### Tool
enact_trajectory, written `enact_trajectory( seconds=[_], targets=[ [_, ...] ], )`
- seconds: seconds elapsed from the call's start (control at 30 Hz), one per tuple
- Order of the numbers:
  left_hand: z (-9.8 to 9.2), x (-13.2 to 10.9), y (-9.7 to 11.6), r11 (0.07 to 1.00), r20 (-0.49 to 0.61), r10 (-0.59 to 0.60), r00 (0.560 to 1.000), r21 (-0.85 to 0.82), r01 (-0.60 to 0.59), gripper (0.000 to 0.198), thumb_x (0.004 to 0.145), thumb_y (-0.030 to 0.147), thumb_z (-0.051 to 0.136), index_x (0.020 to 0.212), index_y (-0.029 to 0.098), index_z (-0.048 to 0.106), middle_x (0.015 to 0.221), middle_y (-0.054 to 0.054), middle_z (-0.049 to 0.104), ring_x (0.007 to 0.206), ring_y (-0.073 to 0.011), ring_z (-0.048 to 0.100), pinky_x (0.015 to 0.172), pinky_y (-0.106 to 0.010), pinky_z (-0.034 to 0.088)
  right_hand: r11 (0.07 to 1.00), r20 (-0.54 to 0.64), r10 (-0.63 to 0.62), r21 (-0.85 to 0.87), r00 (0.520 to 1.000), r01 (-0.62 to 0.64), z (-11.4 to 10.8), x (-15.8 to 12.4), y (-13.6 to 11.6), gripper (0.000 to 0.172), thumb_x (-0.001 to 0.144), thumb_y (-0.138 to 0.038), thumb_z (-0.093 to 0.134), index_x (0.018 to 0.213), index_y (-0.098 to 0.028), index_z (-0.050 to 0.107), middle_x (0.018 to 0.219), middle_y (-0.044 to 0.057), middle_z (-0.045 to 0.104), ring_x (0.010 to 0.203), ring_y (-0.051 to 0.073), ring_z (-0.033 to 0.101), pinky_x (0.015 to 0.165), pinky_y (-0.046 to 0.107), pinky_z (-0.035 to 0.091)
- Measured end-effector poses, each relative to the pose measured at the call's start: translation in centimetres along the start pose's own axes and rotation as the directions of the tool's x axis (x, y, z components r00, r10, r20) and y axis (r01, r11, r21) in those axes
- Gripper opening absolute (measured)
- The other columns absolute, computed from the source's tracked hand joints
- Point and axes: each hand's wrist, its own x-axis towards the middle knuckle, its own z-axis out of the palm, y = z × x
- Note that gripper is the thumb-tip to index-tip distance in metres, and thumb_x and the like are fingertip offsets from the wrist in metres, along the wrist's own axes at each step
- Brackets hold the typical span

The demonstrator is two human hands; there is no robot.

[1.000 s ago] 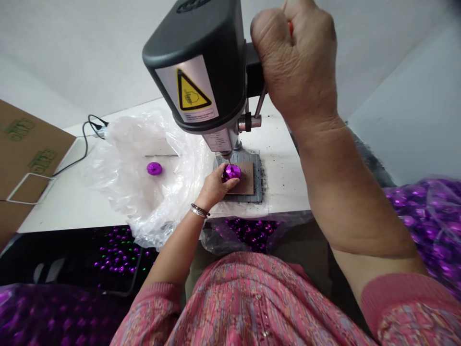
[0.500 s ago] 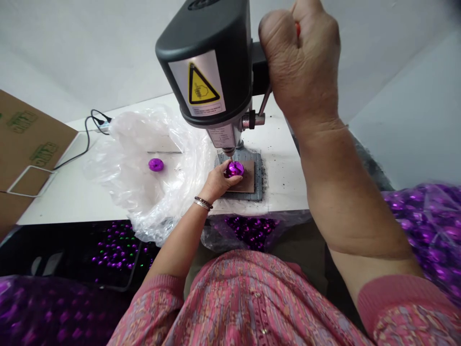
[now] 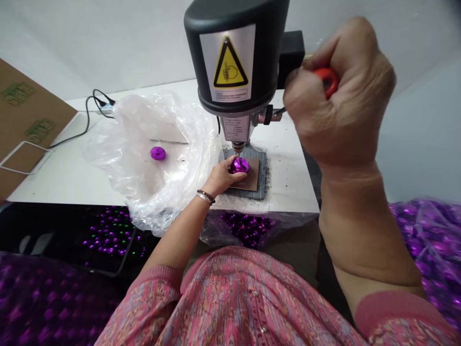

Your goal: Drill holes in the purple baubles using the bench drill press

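A shiny purple ball (image 3: 240,166) sits on a brown board (image 3: 252,181) over the grey base of a drill press (image 3: 234,62). My left hand (image 3: 221,177) grips it from the left, thumb in front and fingers behind. The thin drill bit (image 3: 238,154) comes down at the ball's top; whether it has entered cannot be made out. My right hand (image 3: 342,96) is closed round the drill press's feed handle, whose red knob (image 3: 327,82) shows between thumb and fingers. Another purple ball (image 3: 157,153) lies to the left on the clear plastic.
Crumpled clear plastic (image 3: 144,202) spreads over the white table (image 3: 46,185). A cardboard box (image 3: 29,120) stands at the left, with a black cable (image 3: 84,129) behind it. Bags of purple balls (image 3: 428,240) lie at the right and lower left. Dark shavings surround the drill base.
My right hand has moved down and right with the handle, and more of the red knob shows. The view has shifted slightly. My left hand still grips the ball under the bit.
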Motion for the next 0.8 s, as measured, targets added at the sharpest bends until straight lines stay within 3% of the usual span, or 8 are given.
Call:
enact_trajectory(
  seconds=[0.17, 0.33, 0.63, 0.8],
  targets=[
    [0.0, -0.2, 0.3, 1.0, 0.02, 0.006, 1.0, -0.004, -0.006, 0.066, 0.07, 0.028, 0.078, 0.132, 0.013, 0.061, 0.09, -0.002, 0.07, 0.075, -0.0126, 0.057, 0.073, -0.024, 0.048, 0.956, 0.055, -0.204, -0.202, 0.977, 0.211, -0.6, -3.3, 0.7, 0.012, 0.084, -0.027, 0.045, 0.075, -0.019, 0.045, 0.068, -0.001, 0.043, 0.063, 0.008, 0.039, 0.062, 0.025, 0.035],
    [-0.1, -0.4, 0.6, 0.999, 0.009, 0.042, 0.999, -0.016, -0.042, 0.058, 0.071, 0.028, 0.077, 0.126, 0.013, 0.064, 0.083, 0.0, 0.067, 0.07, -0.0107, 0.053, 0.068, -0.021, 0.046, 0.889, 0.128, -0.276, -0.344, 0.953, 0.304, -0.5, -5.2, 1.9, 0.022, 0.09, -0.035, 0.039, 0.083, -0.02, 0.053, 0.069, 0.001, 0.051, 0.067, 0.011, 0.049, 0.066, 0.027, 0.041],
    [0.1, -0.3, -0.1, 0.992, -0.018, 0.105, 0.994, 0.073, -0.104, 0.052, 0.073, 0.033, 0.077, 0.121, 0.016, 0.065, 0.088, 0.0, 0.069, 0.074, -0.0128, 0.057, 0.07, -0.022, 0.044, 0.908, 0.114, -0.252, -0.316, 0.961, 0.275, -0.2, -6.4, 2.2, 0.024, 0.093, -0.036, 0.038, 0.089, -0.02, 0.055, 0.075, 0.003, 0.056, 0.072, 0.013, 0.054, 0.072, 0.03, 0.046],
    [0.2, -0.3, -0.1, 0.987, -0.022, 0.111, 0.994, 0.118, -0.108, 0.051, 0.075, 0.036, 0.076, 0.121, 0.016, 0.065, 0.089, -0.001, 0.07, 0.076, -0.014, 0.058, 0.071, -0.023, 0.044, 0.899, 0.034, -0.35, -0.267, 0.936, 0.346, 0.0, -6.3, 2.1, 0.012, 0.091, -0.028, 0.045, 0.089, -0.02, 0.053, 0.076, 0.002, 0.057, 0.07, 0.011, 0.054, 0.068, 0.028, 0.044]
  ],
)
